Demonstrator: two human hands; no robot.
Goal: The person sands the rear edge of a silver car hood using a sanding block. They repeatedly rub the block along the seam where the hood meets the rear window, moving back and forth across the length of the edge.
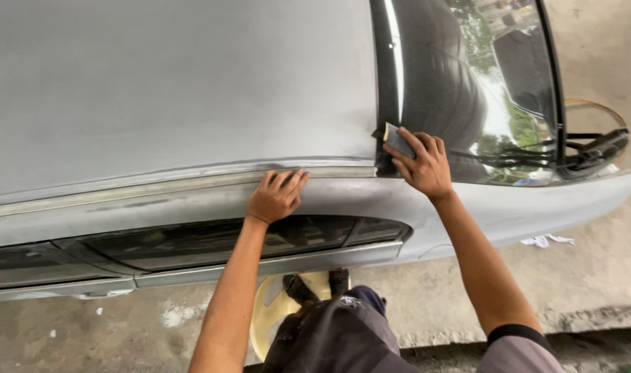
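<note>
The person's right hand (pixel 426 166) pinches a small grey folded sanding sheet (pixel 397 140) against the dull grey car roof's (pixel 177 83) front corner, beside the windscreen (pixel 481 90). The left hand (pixel 275 197), fingers together and flat, braces on the roof edge, the sheet lying to its right

The grey car roof (pixel 177 83) looks dull, matt, sanded metal. The dark windscreen glass (pixel 481 90) is glossy and mirror-like. The small grey sanding sheet (pixel 397 140) appears gritty paper; the concrete floor (pixel 591 276) is rough.
</note>
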